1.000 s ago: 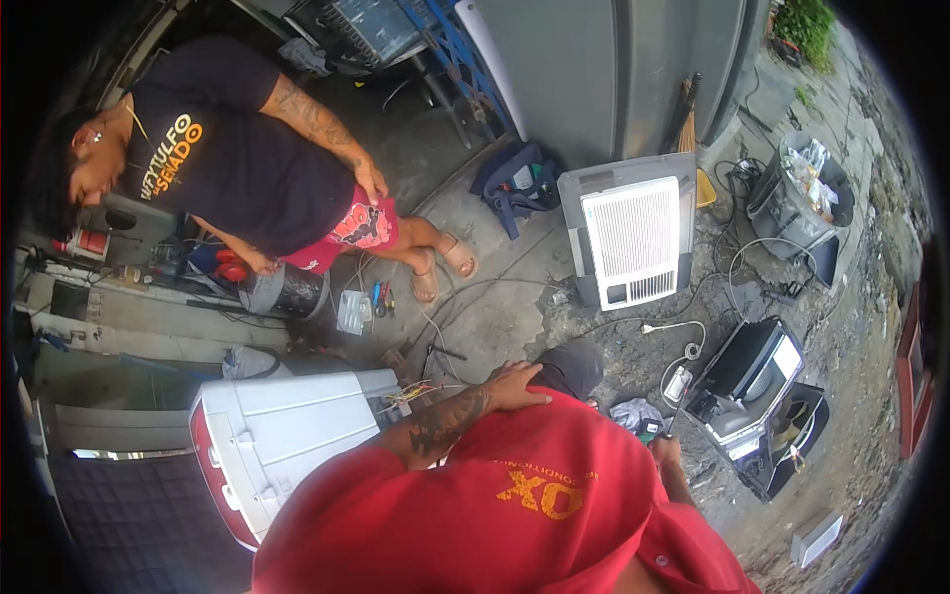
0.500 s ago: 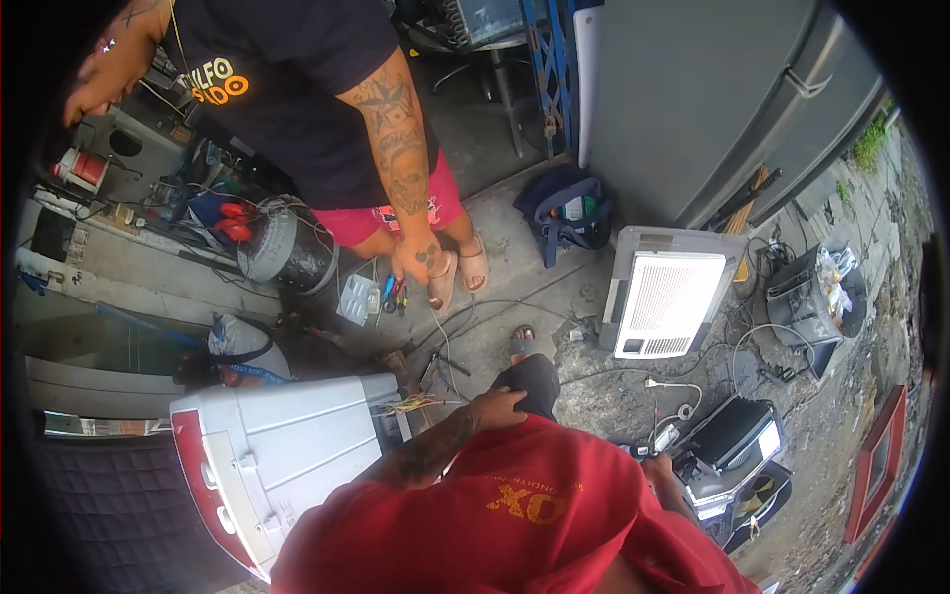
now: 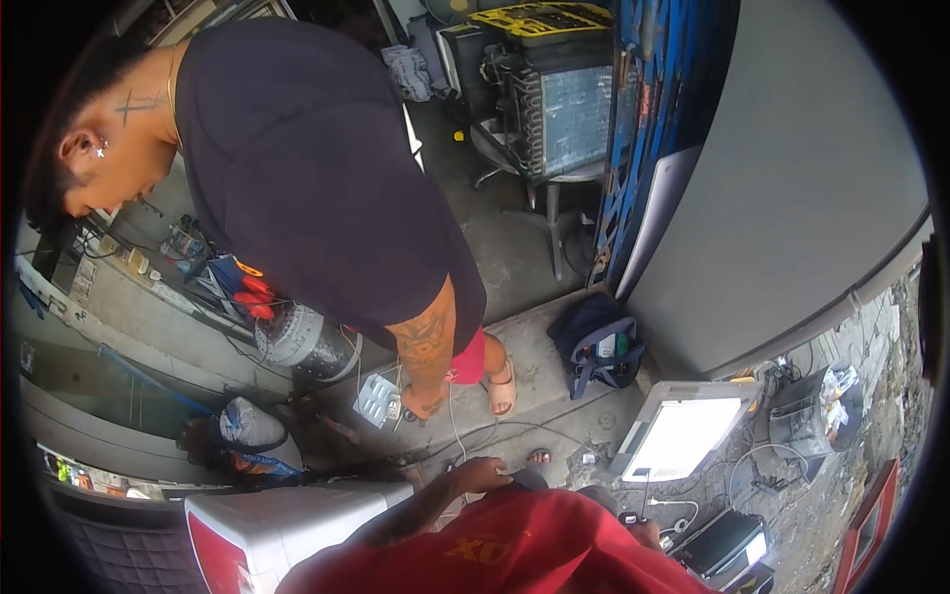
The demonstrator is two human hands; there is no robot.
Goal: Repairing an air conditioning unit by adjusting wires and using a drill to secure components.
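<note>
My left hand [image 3: 480, 474] rests by my dark shorts, fingers stretched and holding nothing I can see. Low on the right, my right hand [image 3: 648, 536] is closed on a black tool with a thin shaft [image 3: 630, 518]; my red shirt partly hides that arm. A white panel with a grey frame [image 3: 683, 438] leans just beyond it. Beside it on the ground lies a black appliance part [image 3: 720, 546]. Left of my left arm stands a white casing with a red end [image 3: 287, 525].
A bent co-worker [image 3: 327, 178] reaches a hand [image 3: 426, 401] down beside a clear plastic tray [image 3: 376, 399]. A dark blue bag [image 3: 597, 346] sits by a tall grey fridge [image 3: 792, 188]. A metal cylinder [image 3: 309, 342] and a bin [image 3: 807, 406] stand farther out. Cables cross the ground.
My view has tilted up, so the scene sits lower in the picture. The co-worker has bent farther down, a hand now lower near the tray. My right hand keeps the black tool.
</note>
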